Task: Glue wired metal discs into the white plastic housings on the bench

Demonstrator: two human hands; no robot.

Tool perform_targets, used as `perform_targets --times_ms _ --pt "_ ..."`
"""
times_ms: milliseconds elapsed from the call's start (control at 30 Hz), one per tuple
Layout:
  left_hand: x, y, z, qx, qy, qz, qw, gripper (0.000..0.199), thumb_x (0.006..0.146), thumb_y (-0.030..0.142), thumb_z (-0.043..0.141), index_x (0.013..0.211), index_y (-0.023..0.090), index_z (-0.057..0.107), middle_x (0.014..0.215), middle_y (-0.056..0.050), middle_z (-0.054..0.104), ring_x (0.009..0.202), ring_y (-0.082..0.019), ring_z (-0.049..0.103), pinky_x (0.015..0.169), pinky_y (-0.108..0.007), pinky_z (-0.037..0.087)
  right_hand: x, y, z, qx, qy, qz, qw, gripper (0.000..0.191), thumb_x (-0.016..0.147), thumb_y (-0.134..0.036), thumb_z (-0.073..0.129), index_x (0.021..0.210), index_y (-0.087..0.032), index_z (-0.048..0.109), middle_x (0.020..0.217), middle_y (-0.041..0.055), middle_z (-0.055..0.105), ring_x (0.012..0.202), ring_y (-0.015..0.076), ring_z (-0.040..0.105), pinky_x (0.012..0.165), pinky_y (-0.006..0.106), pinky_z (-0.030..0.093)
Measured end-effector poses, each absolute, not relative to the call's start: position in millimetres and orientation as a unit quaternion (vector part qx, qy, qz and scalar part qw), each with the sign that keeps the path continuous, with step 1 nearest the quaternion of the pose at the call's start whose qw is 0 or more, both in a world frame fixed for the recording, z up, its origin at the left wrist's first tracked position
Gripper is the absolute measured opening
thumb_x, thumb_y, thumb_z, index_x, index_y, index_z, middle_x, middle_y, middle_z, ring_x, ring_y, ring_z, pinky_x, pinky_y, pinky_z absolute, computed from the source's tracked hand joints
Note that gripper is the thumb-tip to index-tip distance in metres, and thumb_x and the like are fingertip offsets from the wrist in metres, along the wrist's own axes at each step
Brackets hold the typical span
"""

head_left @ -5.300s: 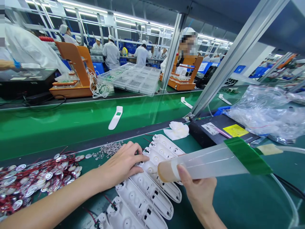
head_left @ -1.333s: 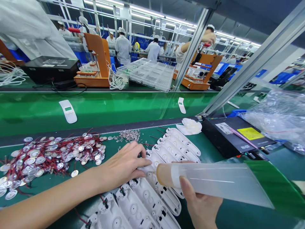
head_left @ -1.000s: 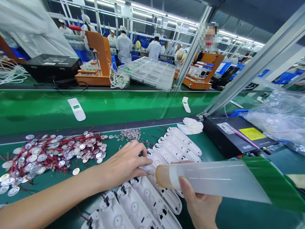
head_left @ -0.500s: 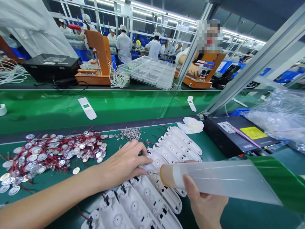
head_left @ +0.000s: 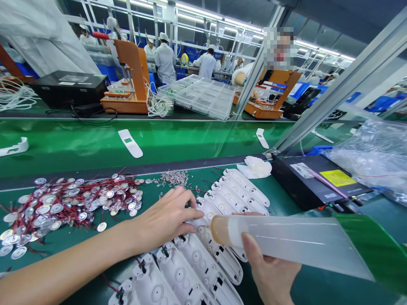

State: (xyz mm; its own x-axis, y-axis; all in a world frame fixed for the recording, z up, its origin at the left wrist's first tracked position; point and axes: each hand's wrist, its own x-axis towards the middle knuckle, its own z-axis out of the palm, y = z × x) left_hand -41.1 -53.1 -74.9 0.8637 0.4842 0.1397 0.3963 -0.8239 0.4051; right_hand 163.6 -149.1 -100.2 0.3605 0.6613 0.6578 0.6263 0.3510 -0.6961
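Note:
My left hand rests on a row of white plastic housings, its thumb and fingertips bent against one of them near the middle of the row. My right hand is wrapped round a large translucent tube with a green end. The tube's amber tip points left, just over the housings beside my left fingertips. Left of the row lies a heap of round metal discs with red wires. Small screws are piled behind my left hand.
A green conveyor carries white parts. A black box, a plastic bag and a slanted metal post stand at right. Orange fixtures and a clear tray are beyond, with people behind.
The white parts on the conveyor have shifted right. My right hand and the tube have moved slightly left, while my left hand has stayed in place.

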Motion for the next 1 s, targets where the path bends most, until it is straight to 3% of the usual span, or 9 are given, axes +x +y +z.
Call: perform_targets --times_ms 233,467,800,900,1000 --pt "-41 -55 -74 0.948 0.238 0.106 0.180 0.040 0.078 0.013 0.070 0.113 0.026 0.056 0.102 -0.004 0.050 0.092 -0.022 0.043 0.078 -0.034 0.036 139 -156 -76 -0.655 -0.428 0.084 0.617 0.043 0.073 -0.056 0.063 0.083 -0.013 0.061 0.076 0.0082 0.065 0.072 0.0214 0.061 0.073 0.036 0.045" --pt "-40 -55 -74 0.945 0.245 0.117 0.181 0.040 0.076 0.012 0.072 0.112 0.026 0.058 0.101 -0.004 0.051 0.092 -0.021 0.043 0.079 -0.034 0.036 139 -156 -75 -0.641 -0.410 0.106 0.640 0.040 0.073 -0.049 0.065 0.087 -0.012 0.058 0.080 0.0098 0.065 0.074 0.0210 0.061 0.070 0.033 0.048" --pt "-39 -52 -74 0.947 0.239 0.114 0.184 0.040 0.079 0.013 0.069 0.114 0.026 0.057 0.102 -0.004 0.051 0.093 -0.022 0.044 0.080 -0.035 0.038 148 -150 -82 -0.650 -0.325 0.148 0.671 0.041 0.061 -0.048 0.073 0.078 -0.012 0.061 0.075 0.0092 0.063 0.066 0.0207 0.059 0.064 0.035 0.050" --pt "-44 -61 -64 0.934 0.272 0.128 0.192 0.052 0.081 0.012 0.066 0.126 0.027 0.046 0.106 -0.004 0.052 0.095 -0.022 0.045 0.082 -0.036 0.040 163 -143 -78 -0.595 -0.209 0.192 0.752 0.044 0.050 -0.045 0.079 0.075 -0.015 0.058 0.072 0.0046 0.060 0.065 0.0193 0.057 0.059 0.033 0.051" --pt "-62 -89 -52 0.915 0.318 0.141 0.205 0.063 0.087 0.025 0.060 0.140 0.027 0.025 0.122 -0.007 0.048 0.104 -0.024 0.046 0.085 -0.037 0.042 177 -140 -66 -0.510 -0.089 0.209 0.830 0.045 0.046 -0.038 0.080 0.079 -0.020 0.056 0.074 -0.0023 0.054 0.070 0.0153 0.056 0.061 0.026 0.052"
